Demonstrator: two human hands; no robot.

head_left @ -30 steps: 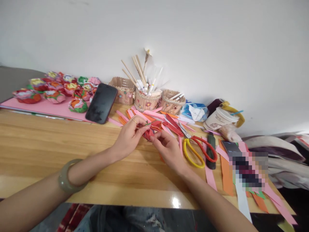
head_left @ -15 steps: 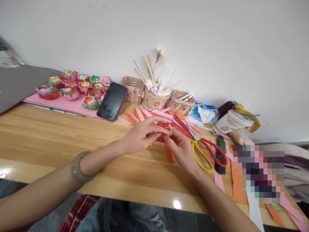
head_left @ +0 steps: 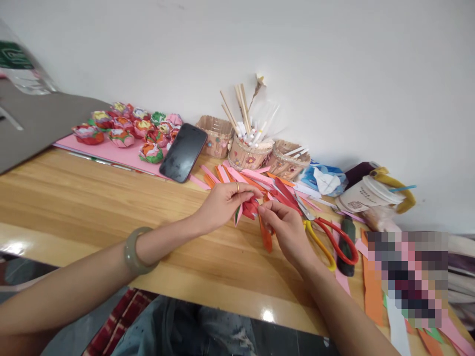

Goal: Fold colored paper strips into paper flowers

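A small red folded paper piece (head_left: 250, 208), with a pink and green point sticking out at its lower left, is pinched in my left hand (head_left: 224, 205). Close on its right, my right hand (head_left: 285, 225) has its thumb and forefinger pressed together; what they hold is too small to make out. Under and behind both hands lies a pile of pink, orange and red paper strips (head_left: 222, 174). Scissors (head_left: 336, 240) with one red and one yellow handle loop rest just right of my right hand, partly over a dark green tube-like object (head_left: 347, 267).
Finished paper flowers (head_left: 120, 138) sit on a pink sheet (head_left: 100, 151) at the back left, beside a black phone (head_left: 183, 152). Decorated wooden baskets (head_left: 249, 157), a tissue pack (head_left: 324, 178) and a tilted white cup (head_left: 365, 194) line the wall. Loose strips (head_left: 372, 287) cover the right end.
My hands have drawn slightly apart, so more of the red paper piece shows between them. The whole scene has shifted a little to the right in the view.
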